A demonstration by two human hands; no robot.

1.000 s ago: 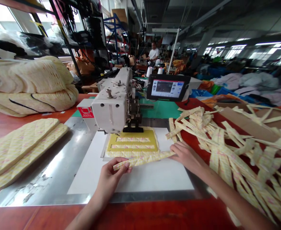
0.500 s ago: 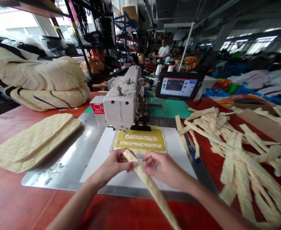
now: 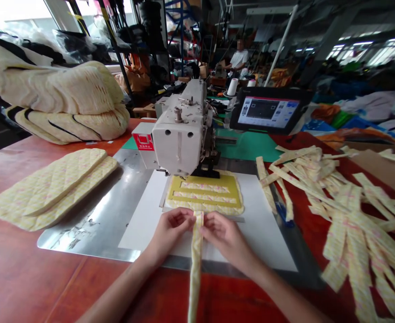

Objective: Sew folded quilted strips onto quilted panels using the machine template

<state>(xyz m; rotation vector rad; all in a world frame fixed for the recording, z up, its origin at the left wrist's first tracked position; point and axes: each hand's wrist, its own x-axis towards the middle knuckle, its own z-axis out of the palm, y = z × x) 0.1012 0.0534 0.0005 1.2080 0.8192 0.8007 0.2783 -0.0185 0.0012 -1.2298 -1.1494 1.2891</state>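
Note:
Between my two hands hangs a narrow yellow fabric strip (image 3: pixel 196 258), its upper end pinched and its lower end running down toward me. My left hand (image 3: pixel 174 228) grips the strip's left edge between thumb and fingers. On the opposite edge, my right hand (image 3: pixel 221 231) is closed with thumb and curled fingers. Just beyond them a yellow-green template (image 3: pixel 204 189) with two long slots lies over a quilted fabric piece (image 3: pixel 217 209), under the head of a white sewing machine (image 3: pixel 177 150). Patterned fabric shows through the slots.
Loose fabric strips (image 3: pixel 348 224) are heaped at the right, beside a blue-handled tool (image 3: pixel 283 211). Quilted pieces (image 3: pixel 49 188) lie at the left, before a tall fabric stack (image 3: pixel 72 96). A control screen (image 3: pixel 269 110) stands behind. Farther back, a person (image 3: pixel 239 58) is at work.
The strip has swung from slanting to nearly straight up and down. My right hand has come in to its edge at the top. The whole view has shifted slightly.

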